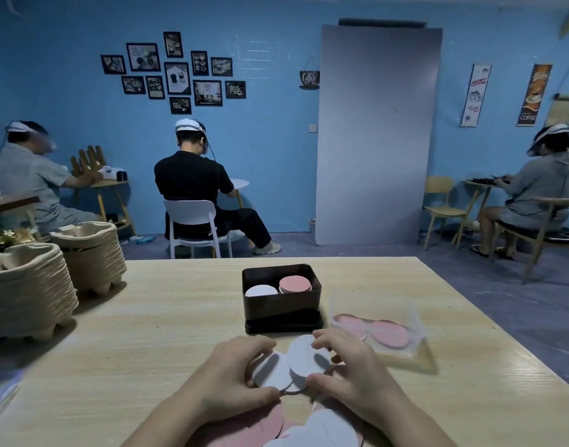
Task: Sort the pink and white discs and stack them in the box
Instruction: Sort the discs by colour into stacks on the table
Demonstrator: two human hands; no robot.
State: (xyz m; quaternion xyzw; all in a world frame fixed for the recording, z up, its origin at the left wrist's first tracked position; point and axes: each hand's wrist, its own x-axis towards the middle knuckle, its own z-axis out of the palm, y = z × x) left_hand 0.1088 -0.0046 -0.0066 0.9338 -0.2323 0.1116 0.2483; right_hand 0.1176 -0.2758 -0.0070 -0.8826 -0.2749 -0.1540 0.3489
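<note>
A dark box [281, 306] stands on the table ahead of me, with a white stack [260, 290] on its left side and a pink stack [295, 283] on its right. My left hand [231, 379] and my right hand [351, 369] both curl round a few overlapping white discs [304, 358] just in front of the box. More pink discs [254, 427] and white discs [325, 429] lie loose at the table's near edge, partly under my wrists.
A clear plastic container [378, 330] with pink discs sits right of the box. Two stacks of pulp trays [28, 285] fill the table's left side. Other people sit at small tables along the blue wall.
</note>
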